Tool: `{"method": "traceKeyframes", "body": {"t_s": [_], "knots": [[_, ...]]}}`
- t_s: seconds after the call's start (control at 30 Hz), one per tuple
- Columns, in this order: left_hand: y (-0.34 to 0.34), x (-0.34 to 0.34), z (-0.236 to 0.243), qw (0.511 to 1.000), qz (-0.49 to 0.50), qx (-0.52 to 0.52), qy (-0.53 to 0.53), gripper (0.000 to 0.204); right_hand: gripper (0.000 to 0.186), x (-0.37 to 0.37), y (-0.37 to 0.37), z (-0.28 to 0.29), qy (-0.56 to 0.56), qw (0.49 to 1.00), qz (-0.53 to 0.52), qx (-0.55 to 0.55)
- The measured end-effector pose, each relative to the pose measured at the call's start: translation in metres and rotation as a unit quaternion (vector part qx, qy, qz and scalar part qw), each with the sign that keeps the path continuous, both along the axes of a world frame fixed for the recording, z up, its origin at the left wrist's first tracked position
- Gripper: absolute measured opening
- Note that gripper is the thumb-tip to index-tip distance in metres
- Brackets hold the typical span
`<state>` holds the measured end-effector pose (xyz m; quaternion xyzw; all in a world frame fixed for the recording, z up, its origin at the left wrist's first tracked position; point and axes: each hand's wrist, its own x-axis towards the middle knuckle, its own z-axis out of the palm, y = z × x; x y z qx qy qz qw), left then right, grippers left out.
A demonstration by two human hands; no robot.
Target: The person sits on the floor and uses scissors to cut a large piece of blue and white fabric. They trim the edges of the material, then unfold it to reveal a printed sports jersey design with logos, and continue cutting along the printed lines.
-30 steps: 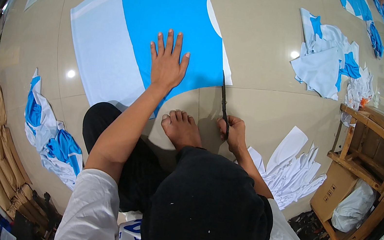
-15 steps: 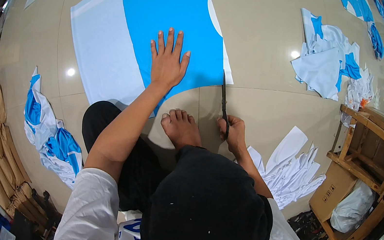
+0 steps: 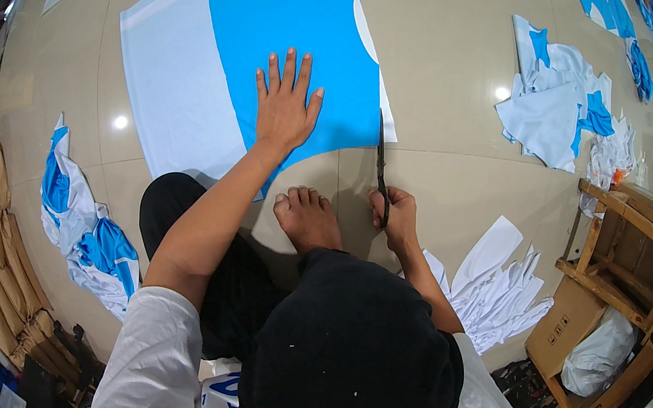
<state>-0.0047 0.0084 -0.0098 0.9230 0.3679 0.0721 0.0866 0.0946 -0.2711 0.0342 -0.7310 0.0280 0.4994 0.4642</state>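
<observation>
A bright blue fabric panel (image 3: pixel 304 9) with a pale white section (image 3: pixel 178 70) on its left side lies flat on the tiled floor. My left hand (image 3: pixel 284 110) presses flat on the blue part, its fingers spread. My right hand (image 3: pixel 397 218) grips black scissors (image 3: pixel 381 162), which point away from me. Their blades reach the panel's right edge, between the blue cloth and a narrow white strip (image 3: pixel 389 123). Whether the blades are apart is hard to make out. My bare foot (image 3: pixel 308 216) rests just below the fabric.
White cloth strips (image 3: pixel 498 287) lie in a heap at the right. Blue and white fabric pieces (image 3: pixel 553 106) sit far right, and another bundle (image 3: pixel 86 220) lies left. A wooden frame (image 3: pixel 629 247) and a cardboard box (image 3: pixel 564 325) stand at the right edge.
My right hand and the scissors have moved slightly forward, so the blades reach a little farther up the panel's right edge. My left hand has stayed in place.
</observation>
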Motion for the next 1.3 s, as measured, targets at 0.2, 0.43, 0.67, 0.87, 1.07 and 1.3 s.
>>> {"method": "traceKeyframes", "body": {"t_s": [0.2, 0.43, 0.67, 0.87, 1.07, 1.3], "knots": [[-0.001, 0.000, 0.001, 1.000, 0.000, -0.003, -0.004, 0.068, 0.026, 0.000, 0.000, 0.004, -0.018, 1.000, 0.015, -0.007], [-0.001, -0.001, 0.000, 1.000, 0.002, 0.006, -0.010, 0.068, 0.027, -0.001, -0.005, 0.001, -0.024, 0.999, 0.025, -0.006], [-0.001, -0.001, 0.001, 1.000, -0.001, 0.009, -0.011, 0.067, 0.030, -0.001, -0.001, 0.005, -0.011, 1.000, 0.014, -0.004], [-0.001, -0.001, 0.002, 1.000, -0.001, 0.000, -0.009, 0.068, 0.029, 0.007, 0.006, -0.001, -0.006, 1.000, 0.029, 0.001], [-0.001, -0.001, 0.002, 1.000, -0.001, 0.001, -0.004, 0.069, 0.026, 0.009, 0.013, -0.002, -0.007, 1.000, 0.014, 0.003], [-0.001, 0.000, 0.003, 1.000, 0.001, 0.002, 0.000, 0.069, 0.026, 0.010, 0.011, -0.006, -0.020, 0.999, 0.024, 0.005]]}}
